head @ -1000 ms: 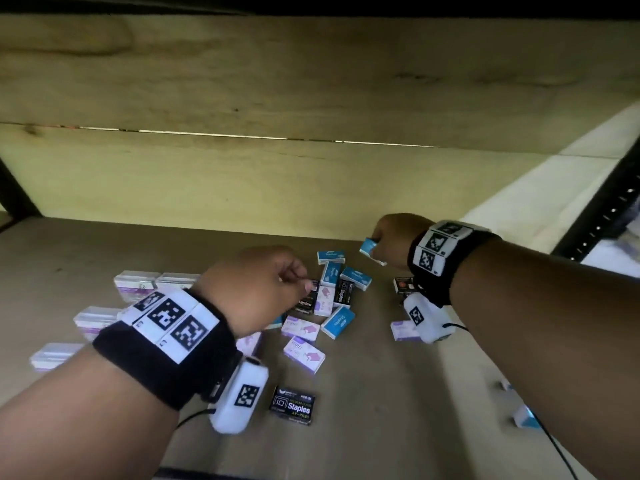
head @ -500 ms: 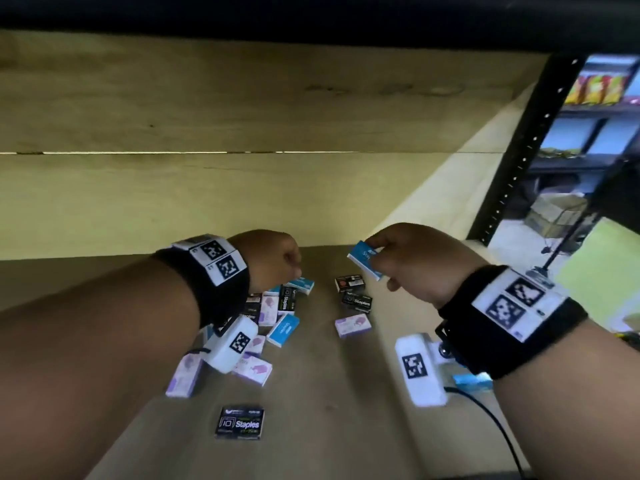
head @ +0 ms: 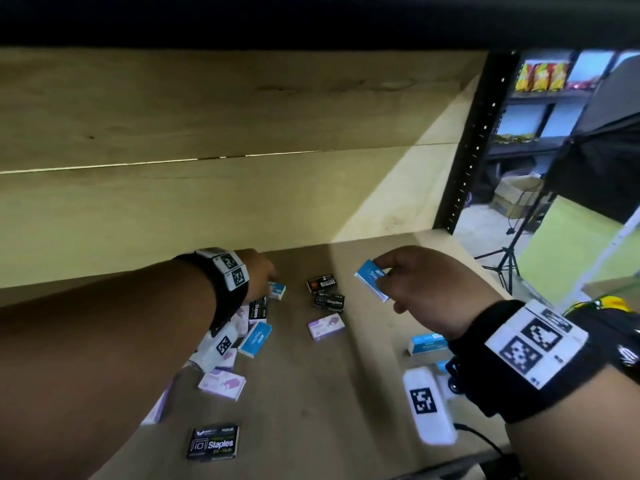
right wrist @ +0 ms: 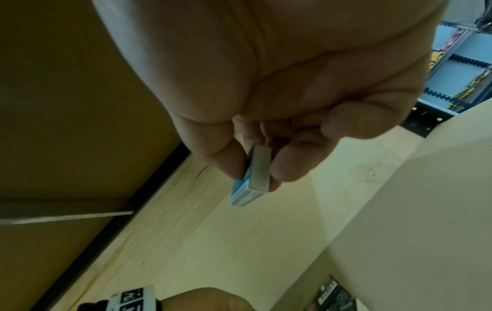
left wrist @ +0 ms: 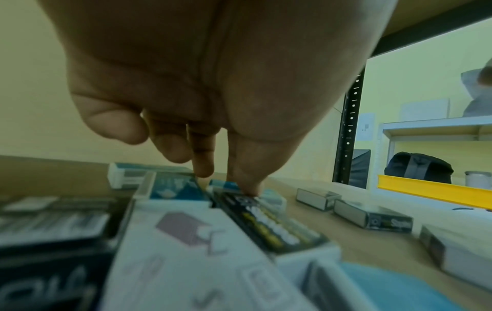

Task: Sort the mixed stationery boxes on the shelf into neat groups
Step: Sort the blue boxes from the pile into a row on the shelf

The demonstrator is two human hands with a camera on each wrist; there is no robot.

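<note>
Small stationery boxes lie scattered on the wooden shelf (head: 311,393): black Staples boxes (head: 213,442), purple-and-white boxes (head: 222,383) and blue boxes (head: 255,338). My right hand (head: 384,271) pinches one blue box (head: 372,280) between thumb and fingers, held tilted above the shelf; the right wrist view shows that blue box (right wrist: 250,185) edge-on. My left hand (head: 266,275) reaches down into the pile. In the left wrist view its thumb tip (left wrist: 247,187) touches the end of a black Staples box (left wrist: 269,223), its index finger beside a blue box (left wrist: 173,187). It grips nothing.
Two black boxes (head: 325,292) and a purple one (head: 326,326) lie mid-shelf, and a blue box (head: 426,344) sits by my right wrist. A black shelf upright (head: 474,147) marks the right end. The wooden back wall (head: 207,202) stands close behind.
My right hand has drawn the blue box back and to the right, away from the pile. My left hand has dropped onto the boxes. The head view has swung right.
</note>
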